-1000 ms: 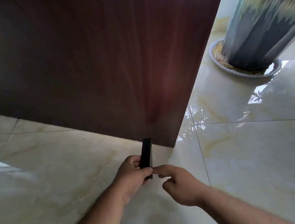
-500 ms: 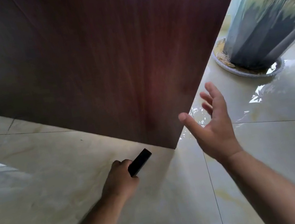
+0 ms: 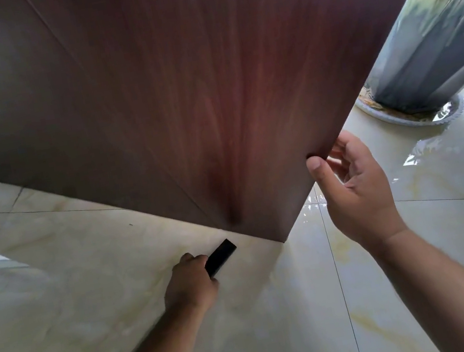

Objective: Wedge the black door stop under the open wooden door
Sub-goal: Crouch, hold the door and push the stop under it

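Note:
The dark reddish wooden door [image 3: 196, 104] fills the upper part of the view, its bottom corner just above the glossy floor. My left hand [image 3: 189, 284] is low on the floor in front of the door, shut on the black door stop [image 3: 220, 256]. The stop's free end points up and right toward the door's bottom edge, a short gap away from it. My right hand [image 3: 356, 185] grips the door's free vertical edge a little above the corner, thumb on the near face and fingers behind the edge.
A tall dark glazed plant pot [image 3: 430, 41] stands on a white saucer [image 3: 409, 118] at the right, just behind the door's edge. Shiny cream marble tiles [image 3: 296, 319] cover the floor, with grout lines and bright reflections.
My right hand let go near the stop, rose and took hold of the door's edge. My left hand turned the stop from upright to slanted low toward the door's bottom.

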The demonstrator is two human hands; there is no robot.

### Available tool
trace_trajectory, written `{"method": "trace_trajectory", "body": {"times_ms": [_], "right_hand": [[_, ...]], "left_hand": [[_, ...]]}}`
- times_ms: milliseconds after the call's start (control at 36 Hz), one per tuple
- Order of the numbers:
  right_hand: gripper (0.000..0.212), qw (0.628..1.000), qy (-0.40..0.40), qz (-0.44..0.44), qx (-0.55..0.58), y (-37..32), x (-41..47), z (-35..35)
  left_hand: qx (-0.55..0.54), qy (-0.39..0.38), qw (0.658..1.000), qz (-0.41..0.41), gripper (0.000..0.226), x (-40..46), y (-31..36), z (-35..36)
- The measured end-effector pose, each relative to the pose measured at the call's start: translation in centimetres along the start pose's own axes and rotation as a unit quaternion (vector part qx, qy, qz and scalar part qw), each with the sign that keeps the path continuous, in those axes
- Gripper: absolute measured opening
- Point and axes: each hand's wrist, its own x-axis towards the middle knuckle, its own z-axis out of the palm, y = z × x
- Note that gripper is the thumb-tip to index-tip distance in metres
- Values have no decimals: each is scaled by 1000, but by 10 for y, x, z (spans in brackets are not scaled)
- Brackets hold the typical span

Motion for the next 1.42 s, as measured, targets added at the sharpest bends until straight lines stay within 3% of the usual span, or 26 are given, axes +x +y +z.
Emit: {"method": "trace_trajectory", "body": {"times_ms": [250,472,722,1417], "right_hand": [[46,1000,6,4,10,0,0,-1],[45,1000,8,2,23,3,0,-1],[46,1000,9,0,27,4,0,-1],[47,1000,1,0,25,2,2,-3]], "left_hand": [[-1,19,1000,18,23,15,4,4],[-23,33,999,34,36,30,9,5],[-38,47,997,45,27,34,13,6],[-33,32,999,28,34,19,16,13]]}}
